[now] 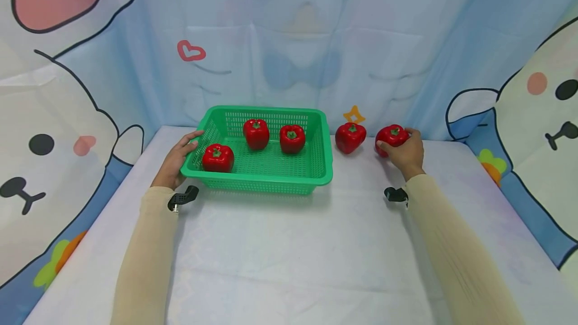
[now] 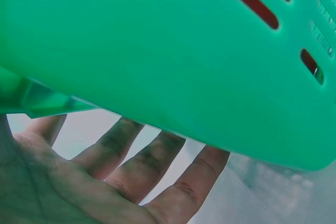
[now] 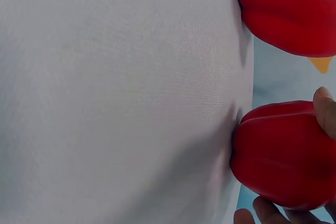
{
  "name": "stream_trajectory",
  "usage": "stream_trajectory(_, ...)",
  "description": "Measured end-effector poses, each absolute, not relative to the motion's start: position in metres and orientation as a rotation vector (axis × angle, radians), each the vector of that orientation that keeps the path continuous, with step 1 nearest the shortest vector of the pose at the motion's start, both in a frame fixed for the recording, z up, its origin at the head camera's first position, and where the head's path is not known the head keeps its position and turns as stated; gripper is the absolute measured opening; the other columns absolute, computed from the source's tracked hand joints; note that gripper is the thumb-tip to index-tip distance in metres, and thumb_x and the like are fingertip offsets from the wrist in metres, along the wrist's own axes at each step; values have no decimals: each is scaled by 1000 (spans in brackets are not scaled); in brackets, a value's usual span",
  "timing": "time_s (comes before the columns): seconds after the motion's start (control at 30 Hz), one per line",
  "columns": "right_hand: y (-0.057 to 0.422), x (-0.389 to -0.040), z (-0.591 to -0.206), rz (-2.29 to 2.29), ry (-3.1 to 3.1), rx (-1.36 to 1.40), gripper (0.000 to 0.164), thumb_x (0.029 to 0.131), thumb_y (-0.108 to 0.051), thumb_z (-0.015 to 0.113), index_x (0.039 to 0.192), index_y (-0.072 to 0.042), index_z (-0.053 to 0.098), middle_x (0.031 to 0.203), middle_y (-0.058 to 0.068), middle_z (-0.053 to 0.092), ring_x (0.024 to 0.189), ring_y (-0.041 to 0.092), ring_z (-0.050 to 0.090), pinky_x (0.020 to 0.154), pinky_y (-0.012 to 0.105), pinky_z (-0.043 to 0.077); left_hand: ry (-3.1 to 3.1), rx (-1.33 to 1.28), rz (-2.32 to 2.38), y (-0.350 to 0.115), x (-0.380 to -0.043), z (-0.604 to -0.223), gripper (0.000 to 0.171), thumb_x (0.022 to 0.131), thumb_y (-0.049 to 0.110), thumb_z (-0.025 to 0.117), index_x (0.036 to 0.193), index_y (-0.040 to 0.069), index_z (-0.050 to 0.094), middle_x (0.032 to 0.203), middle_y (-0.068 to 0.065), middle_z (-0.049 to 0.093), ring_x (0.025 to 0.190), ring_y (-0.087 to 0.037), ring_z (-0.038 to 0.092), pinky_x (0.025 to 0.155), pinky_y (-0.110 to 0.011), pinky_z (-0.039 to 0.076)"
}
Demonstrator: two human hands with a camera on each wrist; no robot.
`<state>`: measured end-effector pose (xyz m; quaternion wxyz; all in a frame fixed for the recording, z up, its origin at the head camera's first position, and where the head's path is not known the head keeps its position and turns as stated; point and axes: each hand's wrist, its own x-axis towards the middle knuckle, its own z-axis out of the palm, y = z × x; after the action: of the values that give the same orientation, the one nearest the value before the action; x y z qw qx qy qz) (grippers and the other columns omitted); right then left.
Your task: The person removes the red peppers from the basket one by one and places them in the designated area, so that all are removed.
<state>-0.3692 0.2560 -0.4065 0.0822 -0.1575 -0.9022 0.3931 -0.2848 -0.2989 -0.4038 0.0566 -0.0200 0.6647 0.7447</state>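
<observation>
At nine o'clock, left hand [image 1: 175,164]: straightish fingers touch green basket [image 1: 257,176], probably light.
At basket's three o'clock, nearer pepper [image 1: 349,138]: unheld.
Farther toward three, right hand [image 1: 408,155]: pinches outer pepper [image 1: 392,135], likely light, slick; take its broad sides.

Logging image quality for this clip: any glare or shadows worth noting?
Head view: small glare spots on the peppers, soft shadow before the green basket; left wrist view: the left hand has a dim palm; right wrist view: a broad, soft-edged shadow crosses the table beside the held pepper.
</observation>
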Motion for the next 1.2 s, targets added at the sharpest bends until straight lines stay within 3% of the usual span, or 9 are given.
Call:
stream_trajectory(0.27,253,-367,-399,1113,-2781,-476,101,91,-38,68,157,-7,-1,159,28,12,147,47,16,105,66,40,2009,-67,2250,-299,-285,-403,48,106,35,43,152,28,36,155,-7,29,114,-10,53,80,-20,57)
stream_trajectory(0.4,236,-360,-387,1021,-2682,-393,99,89,-39,68,158,-10,4,160,25,10,147,44,13,113,66,27,2001,-69,2253,-299,-285,-403,47,106,35,43,152,28,37,153,-7,30,113,-9,53,80,-20,57)
stream_trajectory(0.53,205,-350,-369,1001,-2518,-102,90,89,-32,71,157,-12,16,161,19,14,149,37,14,117,64,18,2011,-64,2255,-299,-285,-401,46,106,35,43,151,29,38,152,-7,30,113,-9,53,79,-19,57)
stream_trajectory(0.77,146,-344,-325,1200,-2660,377,87,92,-32,70,158,-14,17,162,16,19,147,38,25,115,59,30,2003,-82,2258,-301,-285,-402,45,106,33,42,151,30,38,156,-8,28,113,-9,53,79,-20,57)
stream_trajectory(0.97,103,-360,-299,1365,-2961,505,83,92,-31,71,157,-17,21,161,17,25,145,38,32,112,56,38,2016,-59,2265,-304,-284,-403,45,106,35,42,151,30,38,154,-9,30,106,-7,59,76,-21,58)
stream_trajectory(1.2,72,-381,-309,1151,-3262,518,84,90,-20,72,157,-11,21,162,19,20,148,38,24,115,55,34,2027,-53,2267,-301,-287,-405,45,106,34,43,150,28,40,154,-8,30,111,-10,54,79,-21,57)
